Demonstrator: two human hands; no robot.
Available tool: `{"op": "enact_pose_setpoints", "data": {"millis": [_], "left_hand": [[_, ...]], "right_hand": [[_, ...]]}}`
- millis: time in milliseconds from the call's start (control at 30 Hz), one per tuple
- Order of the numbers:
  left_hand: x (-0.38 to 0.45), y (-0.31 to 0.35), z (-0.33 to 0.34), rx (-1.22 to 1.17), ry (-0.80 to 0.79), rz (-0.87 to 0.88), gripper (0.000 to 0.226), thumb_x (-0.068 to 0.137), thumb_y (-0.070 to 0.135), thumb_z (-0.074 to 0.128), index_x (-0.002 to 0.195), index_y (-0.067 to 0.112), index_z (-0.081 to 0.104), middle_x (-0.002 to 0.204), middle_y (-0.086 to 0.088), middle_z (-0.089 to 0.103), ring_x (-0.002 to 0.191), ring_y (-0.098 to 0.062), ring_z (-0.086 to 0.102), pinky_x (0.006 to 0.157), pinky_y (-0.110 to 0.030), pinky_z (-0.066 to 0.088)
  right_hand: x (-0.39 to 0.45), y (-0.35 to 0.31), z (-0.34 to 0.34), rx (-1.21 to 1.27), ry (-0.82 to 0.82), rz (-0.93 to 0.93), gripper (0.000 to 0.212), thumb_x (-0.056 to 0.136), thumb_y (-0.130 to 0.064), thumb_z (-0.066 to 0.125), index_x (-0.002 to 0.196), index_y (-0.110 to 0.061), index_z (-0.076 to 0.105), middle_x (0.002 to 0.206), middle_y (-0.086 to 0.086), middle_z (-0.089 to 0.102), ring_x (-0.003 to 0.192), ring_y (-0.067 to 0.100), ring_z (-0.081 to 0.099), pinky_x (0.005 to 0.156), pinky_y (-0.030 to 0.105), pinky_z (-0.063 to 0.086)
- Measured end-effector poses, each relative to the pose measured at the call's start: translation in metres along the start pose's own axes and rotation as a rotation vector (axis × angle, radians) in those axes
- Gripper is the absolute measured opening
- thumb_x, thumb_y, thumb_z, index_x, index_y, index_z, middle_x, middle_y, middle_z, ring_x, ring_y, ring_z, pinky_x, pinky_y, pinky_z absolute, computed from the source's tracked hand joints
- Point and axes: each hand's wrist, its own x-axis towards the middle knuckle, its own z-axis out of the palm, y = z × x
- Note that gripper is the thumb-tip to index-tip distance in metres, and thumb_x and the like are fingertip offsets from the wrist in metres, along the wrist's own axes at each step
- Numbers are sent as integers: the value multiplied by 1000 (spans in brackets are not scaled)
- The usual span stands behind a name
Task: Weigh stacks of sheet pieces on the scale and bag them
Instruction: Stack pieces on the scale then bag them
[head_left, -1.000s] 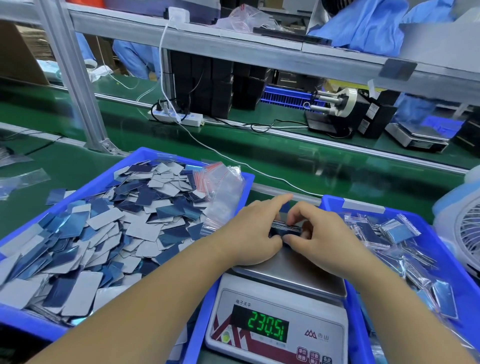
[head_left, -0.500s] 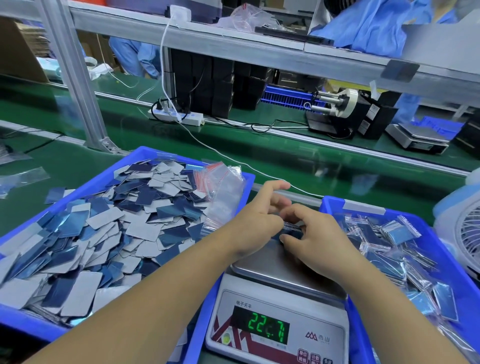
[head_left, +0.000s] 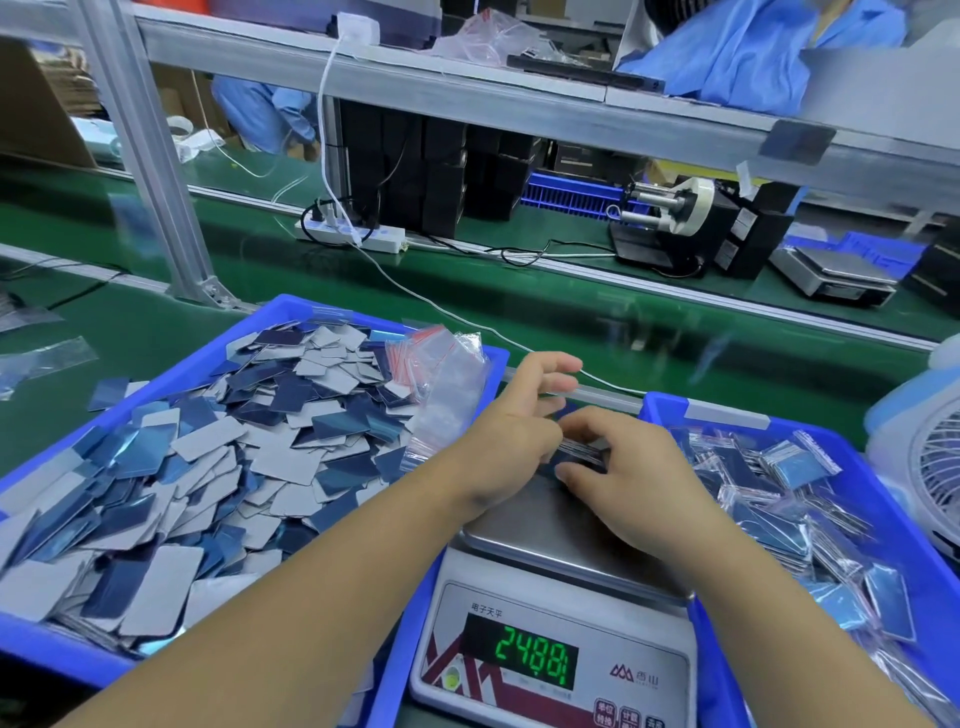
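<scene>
A scale (head_left: 561, 618) stands on the green tabletop (head_left: 322, 317) nearest the camera, and everything else is placed from it. On the far end of its steel pan lies a thin stack of dark sheet pieces (head_left: 582, 451), flat and partly hidden by both hands. The left hand (head_left: 511, 436) comes in from the left of the scale; its thumb and lower fingers meet the left end of the stack, while its upper fingers spread free above it. Whether its grip actually clamps the stack cannot be told, since the contact is blurred and covered. The right hand (head_left: 631, 480) reaches in from the right, its curled fingers and thumb pinching the stack's right end, so this grip is grasping the stack. The green digits on the scale's display (head_left: 535, 659) are lit but smeared.

Left of the scale sits a blue tray (head_left: 171, 379) heaped with loose blue and grey sheet pieces (head_left: 208, 467), and a bundle of clear bags (head_left: 449, 384) rests in the tray's corner nearest the scale. Right of the scale, a second blue tray (head_left: 919, 540) holds filled bags (head_left: 795, 499). Further right, a white fan (head_left: 935, 467) shows at the edge. Behind the scale, across the tabletop, lies a white power strip (head_left: 353, 234).
</scene>
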Motion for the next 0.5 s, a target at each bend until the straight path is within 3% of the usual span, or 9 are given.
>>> {"op": "enact_pose_setpoints", "data": {"millis": [67,167,233,367,433,500], "left_hand": [[1,3,-1,-141,63,-19,53,70,4,46,116,30,51,129,-7,52,111,-15,55,84,-15,45],[1,3,2,-308,66,-77,51,68,10,39,116,22,54,123,-15,56,125,-32,53,104,-35,40],[1,2,2,-364,53,-91,56,65,11,38,117,20,55,120,-15,58,121,-31,55,109,-42,38],[1,7,2,-450,99,-95,50,68,9,43,117,16,54,113,-13,59,112,-28,60,105,-40,40],[3,7,6,-444,176,-91,32,85,2,44,112,16,54,113,-14,57,112,-29,59,98,-36,44],[4,7,10,-443,217,-118,25,89,6,47,111,14,56,112,-17,55,100,-29,52,92,-38,42]], "right_hand": [[0,-2,-1,1,-8,6,35,80,-19,75,91,-48,59,89,-30,63,85,-11,54,73,5,38],[-1,-10,5,-44,-46,-28,43,78,-20,73,111,-46,61,95,-33,58,89,-7,49,76,6,36],[-1,-10,5,-42,-53,-11,43,79,-22,74,115,-43,63,98,-31,59,90,-8,50,76,7,35],[-1,-9,1,19,29,42,34,76,-21,78,94,-47,66,85,-30,65,81,-14,55,69,8,37],[0,-11,1,96,168,59,39,74,-15,78,80,-49,60,84,-32,66,79,-9,59,67,5,38],[1,-13,0,144,316,64,40,74,-11,77,81,-46,59,87,-29,67,81,-5,61,70,7,41]]}}
